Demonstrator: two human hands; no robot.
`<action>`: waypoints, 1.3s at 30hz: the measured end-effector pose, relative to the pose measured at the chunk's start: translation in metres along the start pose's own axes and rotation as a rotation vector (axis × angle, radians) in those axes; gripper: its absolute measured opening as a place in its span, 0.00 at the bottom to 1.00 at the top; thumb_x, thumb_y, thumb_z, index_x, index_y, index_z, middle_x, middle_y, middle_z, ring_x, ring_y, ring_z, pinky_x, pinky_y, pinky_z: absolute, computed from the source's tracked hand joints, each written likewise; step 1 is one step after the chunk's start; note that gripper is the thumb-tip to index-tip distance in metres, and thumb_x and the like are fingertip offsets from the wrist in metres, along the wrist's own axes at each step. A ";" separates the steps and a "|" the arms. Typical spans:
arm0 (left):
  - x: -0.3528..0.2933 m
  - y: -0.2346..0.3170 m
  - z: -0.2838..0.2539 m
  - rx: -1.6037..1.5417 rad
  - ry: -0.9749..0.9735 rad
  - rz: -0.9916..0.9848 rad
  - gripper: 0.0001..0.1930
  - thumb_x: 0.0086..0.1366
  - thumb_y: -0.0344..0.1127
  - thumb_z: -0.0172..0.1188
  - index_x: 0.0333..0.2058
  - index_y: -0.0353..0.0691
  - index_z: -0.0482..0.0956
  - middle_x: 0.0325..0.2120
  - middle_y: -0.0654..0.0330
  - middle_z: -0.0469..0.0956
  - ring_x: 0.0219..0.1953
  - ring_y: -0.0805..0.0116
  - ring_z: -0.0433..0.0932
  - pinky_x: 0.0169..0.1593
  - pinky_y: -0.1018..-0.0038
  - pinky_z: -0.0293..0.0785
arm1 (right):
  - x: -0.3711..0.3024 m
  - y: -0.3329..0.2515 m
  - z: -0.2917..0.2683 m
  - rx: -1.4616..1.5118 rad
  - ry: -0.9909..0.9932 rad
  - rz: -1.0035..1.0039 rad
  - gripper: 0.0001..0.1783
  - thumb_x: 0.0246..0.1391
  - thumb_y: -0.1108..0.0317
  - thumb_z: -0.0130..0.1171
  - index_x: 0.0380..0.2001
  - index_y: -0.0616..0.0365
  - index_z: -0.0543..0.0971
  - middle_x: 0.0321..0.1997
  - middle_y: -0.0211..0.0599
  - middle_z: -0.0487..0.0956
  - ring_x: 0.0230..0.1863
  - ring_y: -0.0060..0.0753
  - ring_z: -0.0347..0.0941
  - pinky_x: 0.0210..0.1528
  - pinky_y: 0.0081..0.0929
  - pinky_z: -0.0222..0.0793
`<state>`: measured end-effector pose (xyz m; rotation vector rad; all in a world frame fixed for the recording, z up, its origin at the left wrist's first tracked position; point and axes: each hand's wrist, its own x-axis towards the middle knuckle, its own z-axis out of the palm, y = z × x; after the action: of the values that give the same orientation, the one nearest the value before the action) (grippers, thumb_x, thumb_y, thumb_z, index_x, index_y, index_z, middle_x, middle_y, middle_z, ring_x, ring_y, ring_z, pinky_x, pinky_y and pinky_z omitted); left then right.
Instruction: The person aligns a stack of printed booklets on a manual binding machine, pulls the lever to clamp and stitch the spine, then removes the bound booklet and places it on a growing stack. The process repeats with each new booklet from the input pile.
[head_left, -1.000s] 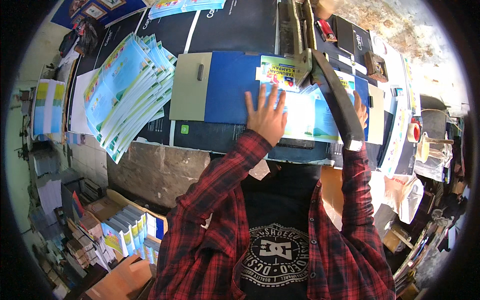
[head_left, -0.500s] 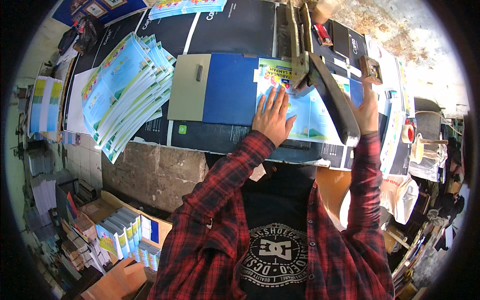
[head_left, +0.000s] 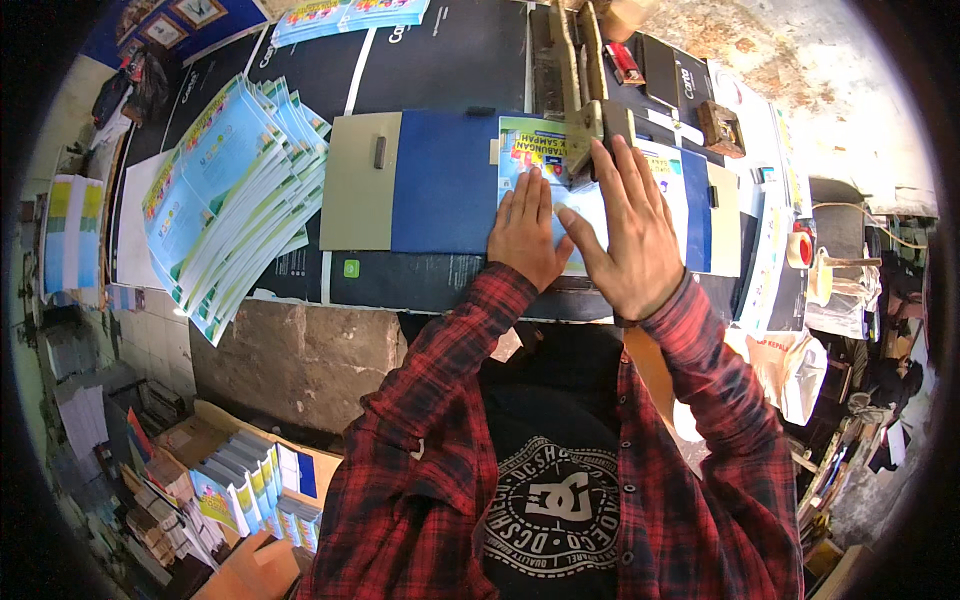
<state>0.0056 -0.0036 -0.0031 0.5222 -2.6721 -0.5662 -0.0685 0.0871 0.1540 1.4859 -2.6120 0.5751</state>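
— Where to find the printed sheet point(head_left: 530, 160)?
— Flat on the blue board point(head_left: 440, 190), set back slightly from the front edge of the counter point(head_left: 450, 75), with the head of the metal press point(head_left: 580, 150) over its middle.
— And the left hand point(head_left: 528, 235)?
— Spread palm down across the left part of the sheet, gripping nothing. Probably laid there to hold the sheet steady on the board.
— The right hand point(head_left: 635, 245)?
— Also flat and unclenched, fingers stretched toward the counter's far edge, thumb just beside the left hand. Resting on the sheet or touching the press: cannot tell.
— Why so close together?
— Perhaps to spread weight evenly beside the press.
— And the fanned stack point(head_left: 215, 190)?
— Toward the counter's left edge, overhanging the front; likely kept off the board yet within reach.
— Anything near the right edge?
— A tape roll point(head_left: 799, 250) and, farther back, a wooden block point(head_left: 720, 130).
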 end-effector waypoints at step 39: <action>0.008 -0.124 -0.096 -1.368 -0.054 -1.078 0.20 0.67 0.39 0.62 0.47 0.25 0.75 0.39 0.52 0.82 0.37 0.66 0.82 0.41 0.69 0.81 | -0.046 0.078 0.122 0.084 -0.009 0.128 0.42 0.56 0.48 0.58 0.68 0.58 0.60 0.72 0.54 0.56 0.75 0.53 0.48 0.73 0.52 0.44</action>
<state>0.0727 -0.1421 0.0257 1.3350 -1.1912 -2.3108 -0.0965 0.1164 0.0073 1.3527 -2.7374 0.6992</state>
